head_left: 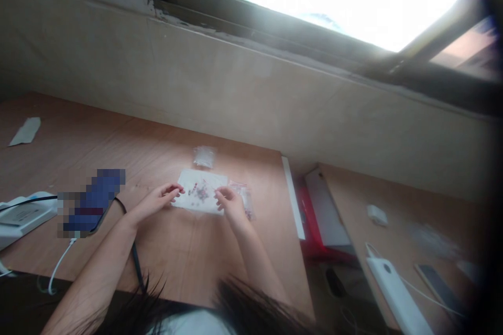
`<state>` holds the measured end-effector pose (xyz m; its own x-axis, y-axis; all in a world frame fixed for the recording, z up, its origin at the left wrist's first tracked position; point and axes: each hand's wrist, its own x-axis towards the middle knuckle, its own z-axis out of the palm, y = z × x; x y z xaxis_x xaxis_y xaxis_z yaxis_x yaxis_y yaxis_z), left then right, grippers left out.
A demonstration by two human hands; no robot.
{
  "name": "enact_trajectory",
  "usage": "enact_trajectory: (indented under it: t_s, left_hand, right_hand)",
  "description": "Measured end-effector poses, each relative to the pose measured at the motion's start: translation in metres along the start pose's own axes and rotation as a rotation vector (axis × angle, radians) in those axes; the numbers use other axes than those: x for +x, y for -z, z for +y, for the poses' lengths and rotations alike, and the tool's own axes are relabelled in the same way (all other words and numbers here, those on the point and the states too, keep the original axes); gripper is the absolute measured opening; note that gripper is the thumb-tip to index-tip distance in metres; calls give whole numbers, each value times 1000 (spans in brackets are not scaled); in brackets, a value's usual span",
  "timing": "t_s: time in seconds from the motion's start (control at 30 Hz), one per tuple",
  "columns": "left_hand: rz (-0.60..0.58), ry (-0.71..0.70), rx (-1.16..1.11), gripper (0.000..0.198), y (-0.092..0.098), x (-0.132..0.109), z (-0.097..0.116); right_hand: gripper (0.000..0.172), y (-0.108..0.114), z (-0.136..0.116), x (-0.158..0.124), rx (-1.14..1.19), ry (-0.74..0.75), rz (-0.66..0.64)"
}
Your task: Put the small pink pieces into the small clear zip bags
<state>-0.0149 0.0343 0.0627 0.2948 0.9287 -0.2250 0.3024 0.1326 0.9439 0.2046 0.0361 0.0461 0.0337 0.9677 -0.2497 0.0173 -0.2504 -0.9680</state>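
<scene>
**Small pieces mid-way on white sheet, both hands at its edges**

Left hand half-curled; right hand likewise, fingertips kept low, which suits such tiny pieces; any pinch cannot be told; clear plastic bag just beyond.

Tiny pieces on the sheet, kind unclear

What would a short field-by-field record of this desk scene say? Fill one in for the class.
Left hand: fingertips at the white sheet's left edge
Right hand: fingertips over the sheet's right side, near a clear plastic bag
On sheet: small red and dark pieces
Behind sheet: second clear bag
Surface: wooden desk
Wrist: black band on left
</scene>
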Motion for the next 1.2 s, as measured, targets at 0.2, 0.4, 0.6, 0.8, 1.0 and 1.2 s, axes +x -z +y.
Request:
enact_trajectory:
  t_s: [0.2, 0.4, 0.6, 0.8, 1.0, 1.2]
  left_hand:
    - [-15, -133, 26, 27, -24, 11, 19]
    - [7, -135, -10, 28, -30, 10, 20]
    - [30, -102, -14, 30, -30, 6, 21]
    - [-52, -66, -26, 27, -32, -2, 27]
    - [10, -84, -7, 26, -29, 0, 21]
    - [-29, -128, -2, 24, -30, -2, 22]
  right_hand:
    - [18, -2, -9, -11, -187, 189, -27]
    - [21, 2, -3, -15, -153, 123, -4]
    - [20, -1, 6, -13, -117, 80, -11]
    - [16, -6, 6, -16, -171, 116, 24]
    - [19, -10, -3, -22, -113, 86, -59]
    - [18, -14, -3, -22, -91, 72, -98]
